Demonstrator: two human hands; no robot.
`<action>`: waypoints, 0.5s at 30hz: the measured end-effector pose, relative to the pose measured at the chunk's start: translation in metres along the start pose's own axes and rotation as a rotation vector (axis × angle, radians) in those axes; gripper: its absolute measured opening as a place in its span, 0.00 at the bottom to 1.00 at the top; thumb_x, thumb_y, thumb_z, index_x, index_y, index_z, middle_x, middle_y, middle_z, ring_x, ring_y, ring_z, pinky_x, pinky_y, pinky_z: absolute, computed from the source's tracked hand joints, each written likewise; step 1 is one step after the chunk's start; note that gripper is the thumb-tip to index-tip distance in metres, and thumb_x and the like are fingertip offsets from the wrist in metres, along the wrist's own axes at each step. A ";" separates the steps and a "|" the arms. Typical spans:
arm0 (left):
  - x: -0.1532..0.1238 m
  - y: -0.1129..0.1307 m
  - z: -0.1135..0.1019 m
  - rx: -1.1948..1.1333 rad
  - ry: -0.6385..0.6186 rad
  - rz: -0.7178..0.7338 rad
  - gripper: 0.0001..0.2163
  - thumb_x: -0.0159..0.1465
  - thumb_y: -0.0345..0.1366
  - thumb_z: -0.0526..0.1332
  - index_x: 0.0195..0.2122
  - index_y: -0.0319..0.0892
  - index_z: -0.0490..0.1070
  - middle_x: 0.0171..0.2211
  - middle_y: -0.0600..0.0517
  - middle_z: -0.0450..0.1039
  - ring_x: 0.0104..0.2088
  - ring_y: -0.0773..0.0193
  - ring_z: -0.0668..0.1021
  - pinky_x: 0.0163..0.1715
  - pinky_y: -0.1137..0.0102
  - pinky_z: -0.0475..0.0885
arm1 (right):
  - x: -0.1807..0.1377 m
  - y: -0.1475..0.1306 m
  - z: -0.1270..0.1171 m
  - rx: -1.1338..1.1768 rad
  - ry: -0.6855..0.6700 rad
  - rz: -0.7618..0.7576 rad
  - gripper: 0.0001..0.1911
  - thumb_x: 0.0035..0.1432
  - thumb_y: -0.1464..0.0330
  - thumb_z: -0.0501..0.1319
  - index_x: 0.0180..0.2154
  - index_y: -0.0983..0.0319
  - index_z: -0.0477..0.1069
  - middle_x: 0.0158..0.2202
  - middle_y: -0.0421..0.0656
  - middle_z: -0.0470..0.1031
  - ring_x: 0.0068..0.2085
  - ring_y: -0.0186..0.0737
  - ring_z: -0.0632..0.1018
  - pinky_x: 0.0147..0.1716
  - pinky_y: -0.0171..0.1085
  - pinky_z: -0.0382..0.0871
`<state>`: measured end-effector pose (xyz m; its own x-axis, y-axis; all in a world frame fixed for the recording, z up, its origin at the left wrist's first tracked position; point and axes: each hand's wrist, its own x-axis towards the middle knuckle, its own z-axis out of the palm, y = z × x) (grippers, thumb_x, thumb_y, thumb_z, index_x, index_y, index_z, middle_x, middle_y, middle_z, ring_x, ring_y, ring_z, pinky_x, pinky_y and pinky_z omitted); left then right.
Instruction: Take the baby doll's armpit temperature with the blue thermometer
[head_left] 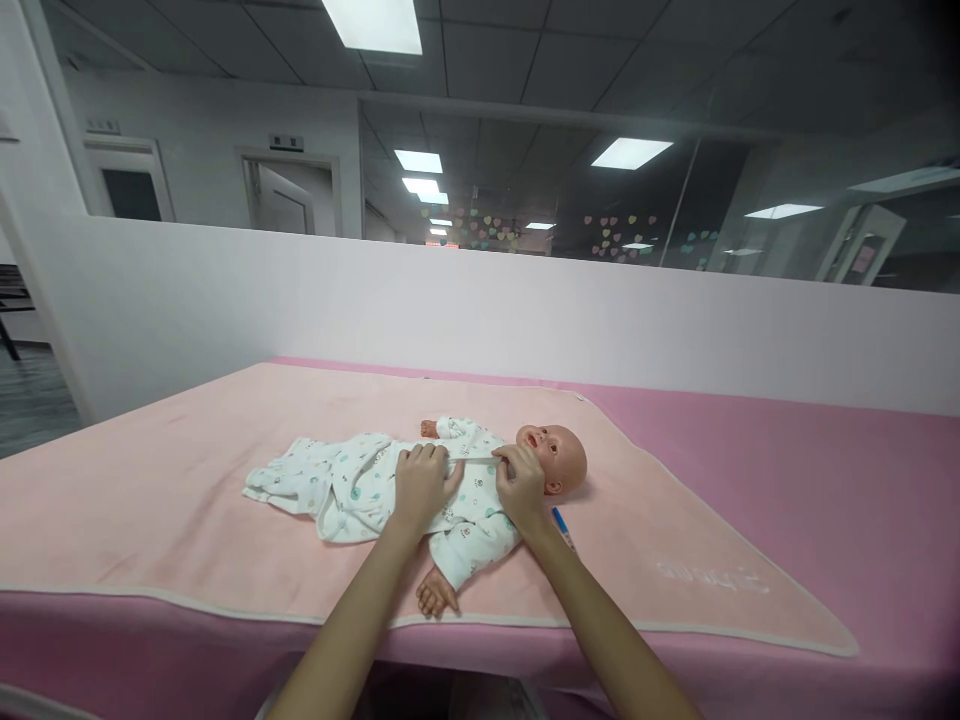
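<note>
A baby doll [566, 462] lies on its back, head to the right, dressed in a white baby romper [360, 480] with a small green and grey print. My left hand [422, 485] rests on the doll's belly, its fingers curled over the edge of the romper's front flap and the thumb a little apart. Near the doll's neck, my right hand [521, 485] pinches the same edge between thumb and fingers. The flap's edge runs straight between both hands. One doll hand [437, 592] sticks out of the near sleeve. The doll's legs are hidden inside the cloth.
Beneath the doll a peach blanket [180, 480] with a pale border covers much of a pink padded table [795, 470]. A blue-tipped pen-like object [561, 524] lies beside my right wrist. A low white wall [525, 310] stands behind the table, with glass above it.
</note>
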<state>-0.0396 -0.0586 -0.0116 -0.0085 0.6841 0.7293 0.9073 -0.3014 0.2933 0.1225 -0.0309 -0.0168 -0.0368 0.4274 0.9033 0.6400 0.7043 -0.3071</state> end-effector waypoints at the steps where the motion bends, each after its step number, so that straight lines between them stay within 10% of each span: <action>1: 0.000 -0.007 -0.005 -0.025 -0.024 0.006 0.11 0.58 0.42 0.54 0.31 0.41 0.70 0.31 0.47 0.72 0.37 0.57 0.72 0.40 0.63 0.62 | 0.000 0.000 0.000 0.001 0.001 -0.005 0.13 0.49 0.79 0.48 0.28 0.60 0.68 0.28 0.41 0.72 0.33 0.39 0.70 0.37 0.39 0.63; 7: -0.008 -0.049 -0.027 -0.349 -0.213 0.012 0.11 0.59 0.42 0.53 0.34 0.44 0.72 0.36 0.52 0.73 0.38 0.62 0.73 0.38 0.69 0.66 | -0.001 0.003 0.002 -0.003 -0.002 -0.029 0.13 0.48 0.79 0.49 0.28 0.61 0.68 0.28 0.40 0.72 0.33 0.38 0.70 0.36 0.38 0.63; 15: -0.018 -0.034 -0.023 -0.130 -0.023 0.052 0.10 0.61 0.38 0.51 0.31 0.43 0.70 0.33 0.51 0.73 0.36 0.62 0.73 0.37 0.67 0.65 | -0.001 0.006 0.004 0.004 0.037 -0.026 0.13 0.47 0.80 0.49 0.27 0.61 0.68 0.27 0.40 0.72 0.32 0.38 0.70 0.35 0.37 0.63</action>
<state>-0.0805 -0.0759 -0.0201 0.0481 0.6797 0.7320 0.8439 -0.4196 0.3342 0.1232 -0.0244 -0.0205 -0.0249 0.3881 0.9213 0.6363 0.7170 -0.2848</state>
